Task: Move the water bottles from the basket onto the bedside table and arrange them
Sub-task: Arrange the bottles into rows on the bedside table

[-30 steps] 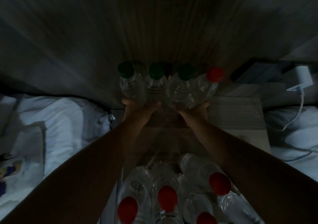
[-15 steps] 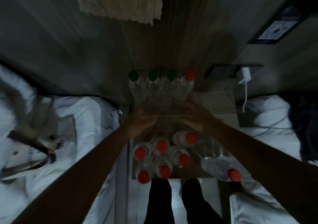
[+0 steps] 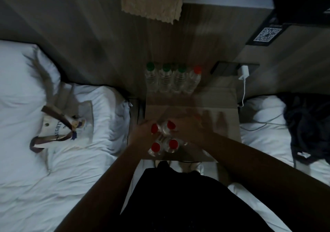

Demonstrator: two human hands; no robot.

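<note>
Where left hand touches, clear ribbed bottles cluster

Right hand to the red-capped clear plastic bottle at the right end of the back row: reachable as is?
Probably yes. The right hand sits beside the front cluster of red-capped bottles, and only bare wooden bedside tabletop lies between it and the red-capped back-row bottle.
</note>
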